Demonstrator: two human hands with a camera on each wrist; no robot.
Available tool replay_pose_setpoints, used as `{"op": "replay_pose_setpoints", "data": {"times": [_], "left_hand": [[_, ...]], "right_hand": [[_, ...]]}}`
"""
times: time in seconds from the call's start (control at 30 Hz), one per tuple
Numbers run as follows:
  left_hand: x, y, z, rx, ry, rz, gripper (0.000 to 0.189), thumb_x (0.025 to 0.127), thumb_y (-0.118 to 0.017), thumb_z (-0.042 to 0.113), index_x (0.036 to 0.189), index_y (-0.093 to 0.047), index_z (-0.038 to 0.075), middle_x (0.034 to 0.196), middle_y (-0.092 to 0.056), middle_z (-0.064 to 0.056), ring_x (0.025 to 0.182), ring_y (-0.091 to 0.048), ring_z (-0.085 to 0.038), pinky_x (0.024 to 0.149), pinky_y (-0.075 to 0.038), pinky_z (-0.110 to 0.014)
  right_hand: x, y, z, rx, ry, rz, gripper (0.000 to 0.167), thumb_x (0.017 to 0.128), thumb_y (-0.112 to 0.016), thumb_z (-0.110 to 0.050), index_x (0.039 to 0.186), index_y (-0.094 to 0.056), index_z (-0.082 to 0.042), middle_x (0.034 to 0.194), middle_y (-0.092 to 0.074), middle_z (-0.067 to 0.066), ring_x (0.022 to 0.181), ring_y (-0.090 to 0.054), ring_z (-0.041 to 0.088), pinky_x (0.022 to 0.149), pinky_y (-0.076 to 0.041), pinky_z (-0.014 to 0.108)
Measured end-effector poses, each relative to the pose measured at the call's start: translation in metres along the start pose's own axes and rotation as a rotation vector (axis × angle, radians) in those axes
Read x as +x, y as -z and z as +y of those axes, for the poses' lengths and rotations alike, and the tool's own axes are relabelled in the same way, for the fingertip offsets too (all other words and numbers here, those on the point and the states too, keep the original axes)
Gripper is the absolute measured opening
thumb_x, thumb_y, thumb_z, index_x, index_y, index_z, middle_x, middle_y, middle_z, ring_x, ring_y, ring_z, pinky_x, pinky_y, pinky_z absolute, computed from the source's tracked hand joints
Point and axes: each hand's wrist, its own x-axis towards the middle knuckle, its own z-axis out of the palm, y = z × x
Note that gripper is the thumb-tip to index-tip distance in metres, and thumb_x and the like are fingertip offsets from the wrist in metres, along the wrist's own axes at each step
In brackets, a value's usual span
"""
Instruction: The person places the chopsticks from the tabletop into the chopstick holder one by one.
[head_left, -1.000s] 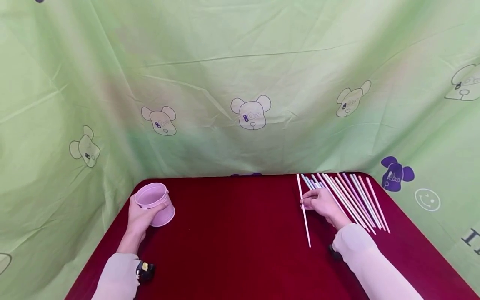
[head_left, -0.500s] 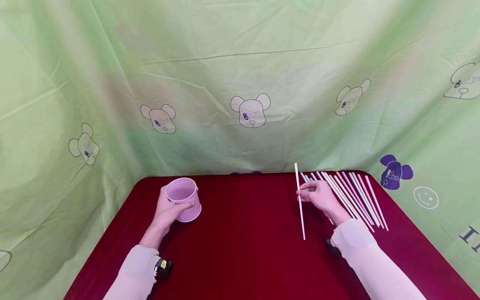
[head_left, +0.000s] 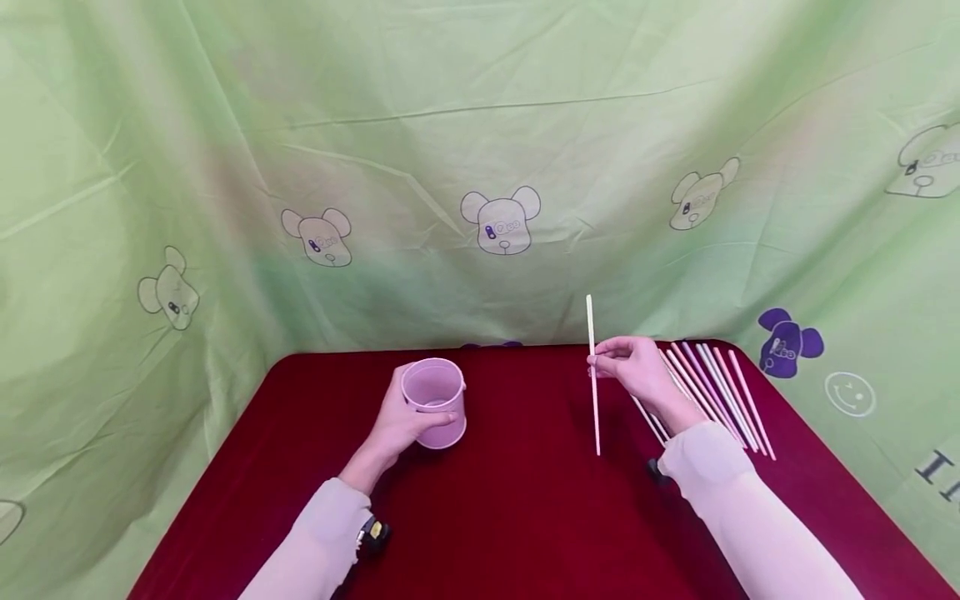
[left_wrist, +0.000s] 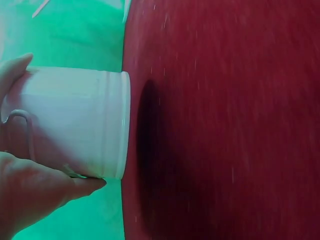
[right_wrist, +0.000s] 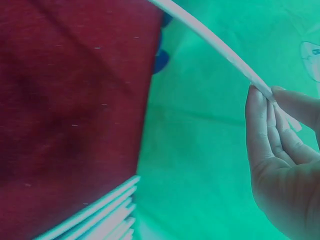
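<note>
A small pink bucket (head_left: 444,398) is near the middle of the table, held by my left hand (head_left: 397,423) with thumb and fingers round its side. The left wrist view shows the bucket's base (left_wrist: 117,125) apart from its shadow on the cloth, so it is off the table. Its inside looks empty in the head view. My right hand (head_left: 637,372) pinches a thin pale straw (head_left: 596,408) between thumb and fingertips. That straw stands nearly upright, raised above the cloth. Several pastel straws (head_left: 738,396) lie side by side behind and right of the right hand, partly hidden by it.
A dark red cloth (head_left: 495,517) covers the table. Close behind its back edge hangs a green curtain (head_left: 405,283) printed with bear faces, which also runs along both sides.
My left hand has carried the bucket rightward toward the middle. The right hand has lifted its straw off the cloth, moving slightly left and tipping it more upright.
</note>
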Motion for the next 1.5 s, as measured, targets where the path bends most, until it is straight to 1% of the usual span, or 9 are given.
{"op": "replay_pose_setpoints", "data": {"times": [0.2,0.37,0.6,0.77,0.93,1.1,1.2,1.33,1.5], "left_hand": [[0.003,-0.032,-0.001,-0.053,-0.025,-0.057,0.094,0.062,-0.097,0.0,0.139,-0.044,0.008,0.134,-0.058,-0.014,0.127,-0.053,-0.036,0.111,-0.039,-0.055],[0.006,-0.054,0.002,-0.045,-0.057,-0.091,0.092,0.063,-0.097,0.003,0.139,-0.046,0.009,0.133,-0.058,-0.014,0.126,-0.055,-0.037,0.109,-0.041,-0.059],[0.008,-0.077,0.0,-0.049,-0.052,-0.137,0.09,0.063,-0.097,0.003,0.138,-0.047,0.009,0.133,-0.058,-0.014,0.125,-0.055,-0.036,0.108,-0.041,-0.059],[0.007,-0.09,0.0,-0.065,-0.04,-0.162,0.091,0.064,-0.095,-0.002,0.139,-0.044,0.004,0.134,-0.057,-0.02,0.125,-0.054,-0.041,0.108,-0.04,-0.062],[0.0,-0.098,0.017,-0.072,-0.037,-0.179,0.087,0.066,-0.092,-0.005,0.138,-0.042,-0.006,0.134,-0.054,-0.03,0.125,-0.051,-0.05,0.107,-0.039,-0.066],[-0.009,-0.102,0.033,-0.061,-0.023,-0.189,0.082,0.068,-0.091,-0.002,0.134,-0.043,-0.009,0.131,-0.054,-0.033,0.123,-0.052,-0.051,0.106,-0.04,-0.065],[-0.007,-0.105,0.026,-0.058,-0.02,-0.193,0.083,0.067,-0.091,-0.003,0.134,-0.042,-0.009,0.131,-0.054,-0.032,0.122,-0.053,-0.052,0.105,-0.041,-0.065],[0.0,-0.109,0.007,-0.055,-0.012,-0.193,0.086,0.066,-0.092,-0.004,0.136,-0.041,-0.006,0.132,-0.056,-0.029,0.12,-0.056,-0.05,0.105,-0.041,-0.066],[0.004,-0.111,-0.006,-0.017,-0.027,-0.19,0.087,0.063,-0.096,0.003,0.134,-0.044,0.001,0.129,-0.059,-0.022,0.116,-0.061,-0.041,0.104,-0.045,-0.061]], "right_hand": [[0.007,0.004,-0.021,0.011,0.037,0.025,0.029,0.094,-0.07,0.0,0.112,-0.059,0.02,0.083,-0.074,0.001,0.073,-0.071,0.008,0.073,-0.06,0.025],[0.009,0.004,-0.036,-0.001,0.088,0.052,0.029,0.093,-0.072,-0.002,0.111,-0.062,0.017,0.083,-0.074,0.001,0.073,-0.071,0.009,0.072,-0.059,0.023],[0.01,-0.001,-0.052,0.025,0.135,0.073,0.027,0.092,-0.073,-0.002,0.111,-0.063,0.015,0.091,-0.075,0.013,0.074,-0.073,0.011,0.077,-0.061,0.029],[0.011,-0.01,-0.065,0.08,0.178,0.078,0.028,0.092,-0.073,0.0,0.111,-0.062,0.017,0.094,-0.075,0.018,0.075,-0.074,0.012,0.075,-0.061,0.029],[0.012,-0.018,-0.077,0.108,0.223,0.106,0.027,0.091,-0.074,0.0,0.11,-0.063,0.016,0.092,-0.075,0.014,0.075,-0.074,0.011,0.076,-0.061,0.029],[0.012,-0.025,-0.083,0.171,0.277,0.122,0.021,0.091,-0.074,0.002,0.106,-0.065,0.013,0.087,-0.075,0.007,0.074,-0.074,0.012,0.077,-0.061,0.034],[0.012,-0.03,-0.084,0.201,0.298,0.123,0.015,0.09,-0.074,0.003,0.102,-0.067,0.008,0.086,-0.075,0.007,0.074,-0.073,0.012,0.077,-0.061,0.035],[0.013,-0.037,-0.083,0.214,0.315,0.109,0.015,0.09,-0.074,0.004,0.103,-0.067,0.008,0.087,-0.075,0.009,0.074,-0.073,0.013,0.077,-0.062,0.035],[0.014,-0.046,-0.078,0.21,0.308,0.082,0.017,0.09,-0.073,0.006,0.105,-0.066,0.009,0.092,-0.073,0.017,0.076,-0.074,0.014,0.076,-0.062,0.033]]}}
